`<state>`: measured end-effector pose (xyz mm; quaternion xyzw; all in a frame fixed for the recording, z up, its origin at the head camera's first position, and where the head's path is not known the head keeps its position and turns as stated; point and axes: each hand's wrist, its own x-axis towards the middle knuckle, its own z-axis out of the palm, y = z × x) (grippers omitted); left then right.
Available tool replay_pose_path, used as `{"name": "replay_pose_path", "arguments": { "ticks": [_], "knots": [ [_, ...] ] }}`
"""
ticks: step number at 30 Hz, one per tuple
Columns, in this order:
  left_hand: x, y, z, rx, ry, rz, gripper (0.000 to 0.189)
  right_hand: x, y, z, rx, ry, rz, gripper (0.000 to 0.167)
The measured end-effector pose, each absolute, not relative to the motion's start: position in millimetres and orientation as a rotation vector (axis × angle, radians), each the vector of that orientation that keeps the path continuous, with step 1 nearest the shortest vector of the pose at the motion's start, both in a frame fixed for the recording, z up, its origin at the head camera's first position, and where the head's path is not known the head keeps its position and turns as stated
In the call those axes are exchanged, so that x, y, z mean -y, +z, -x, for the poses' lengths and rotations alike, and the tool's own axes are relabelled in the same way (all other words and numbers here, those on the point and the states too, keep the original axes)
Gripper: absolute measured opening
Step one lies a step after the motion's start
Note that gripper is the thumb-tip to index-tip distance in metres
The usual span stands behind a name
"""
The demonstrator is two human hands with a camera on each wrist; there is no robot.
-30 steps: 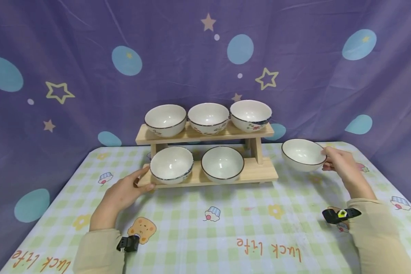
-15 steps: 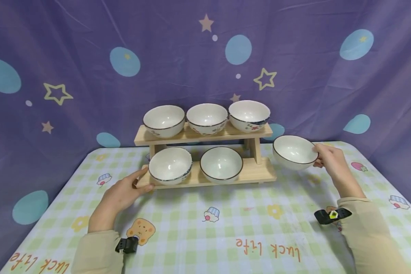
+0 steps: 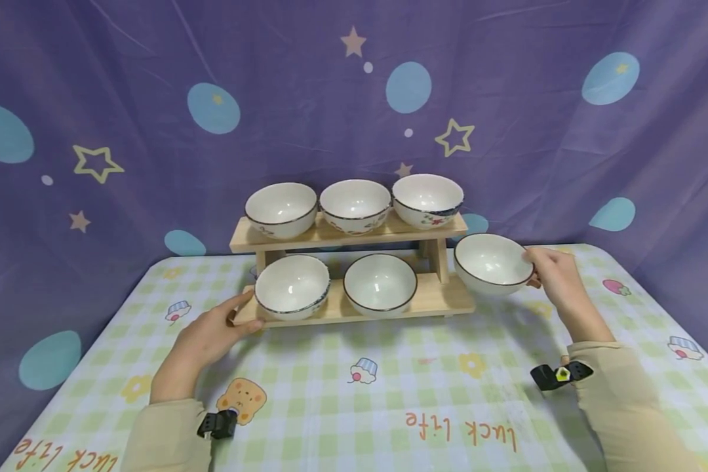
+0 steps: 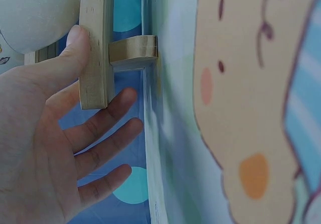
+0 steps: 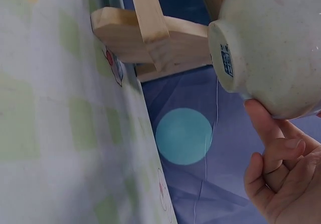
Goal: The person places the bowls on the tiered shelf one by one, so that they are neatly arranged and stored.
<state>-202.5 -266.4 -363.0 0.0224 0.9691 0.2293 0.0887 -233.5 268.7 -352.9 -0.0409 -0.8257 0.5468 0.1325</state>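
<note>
My right hand (image 3: 557,278) pinches the right rim of a white bowl (image 3: 493,261) with a dark brown edge, held in the air just right of the wooden two-tier rack (image 3: 433,298). From the right wrist view, the bowl's underside (image 5: 276,48) shows a blue stamp on its foot, and fingers support its side. My left hand (image 3: 212,331) grips the left end of the rack's lower board, its thumb on the front edge in the left wrist view. On that board sit a blue-rimmed bowl (image 3: 292,288) and a dark-rimmed bowl (image 3: 380,286); bare wood lies to their right.
Three patterned bowls line the upper tier: a left bowl (image 3: 281,211), a middle bowl (image 3: 356,207) and a right bowl (image 3: 428,200). A checked tablecloth (image 3: 307,387) covers the table. Behind the rack hangs a purple curtain (image 3: 307,98).
My right hand has carried the bowl leftward and slightly up, closer to the rack's right end. The left hand keeps its grip on the rack. The whole view has shifted slightly.
</note>
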Motion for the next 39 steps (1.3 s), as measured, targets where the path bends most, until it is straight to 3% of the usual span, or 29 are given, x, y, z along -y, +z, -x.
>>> {"name": "replay_pose_path", "arguments": {
  "ticks": [22, 33, 39],
  "knots": [
    [267, -364, 200, -2.88, 0.687, -0.061, 0.088, -242, -360, 237, 2.542, 1.606, 0.051, 0.033],
    [268, -363, 200, -2.875, 0.693, -0.061, 0.087, -232, -363, 236, 2.588, 1.629, 0.009, 0.041],
    [267, -362, 200, -2.874, 0.699, -0.063, 0.086, -229, -363, 237, 2.633, 1.611, -0.009, 0.031]
  ]
}}
